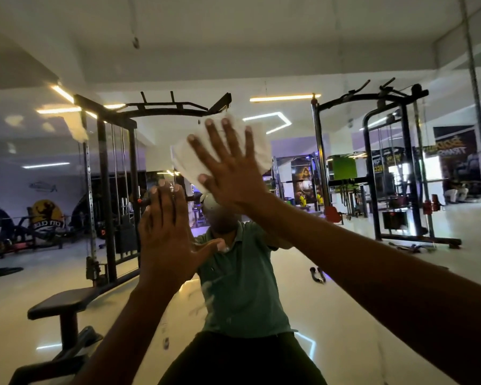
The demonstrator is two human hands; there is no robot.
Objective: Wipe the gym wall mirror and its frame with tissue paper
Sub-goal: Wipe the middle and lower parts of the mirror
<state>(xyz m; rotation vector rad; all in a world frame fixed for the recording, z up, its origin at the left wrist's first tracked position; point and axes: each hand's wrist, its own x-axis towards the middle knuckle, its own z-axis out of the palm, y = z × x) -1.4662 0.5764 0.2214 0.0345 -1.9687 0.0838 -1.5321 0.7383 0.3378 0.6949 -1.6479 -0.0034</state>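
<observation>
Both forearms reach to the mirror (345, 65), where the right hand (231, 173), fingers spread straight, presses the white tissue paper (261, 147) flat against the glass, and the left hand (164, 234) rests open-palmed just below-left.

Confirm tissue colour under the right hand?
White; the tissue shows best in the head view, pressed by the right hand.

Soft, crumpled white tissue paper (257, 151) is seen against the glossy, smooth glass mirror (331, 65); streaky smears are shown below the tissue paper.
</observation>
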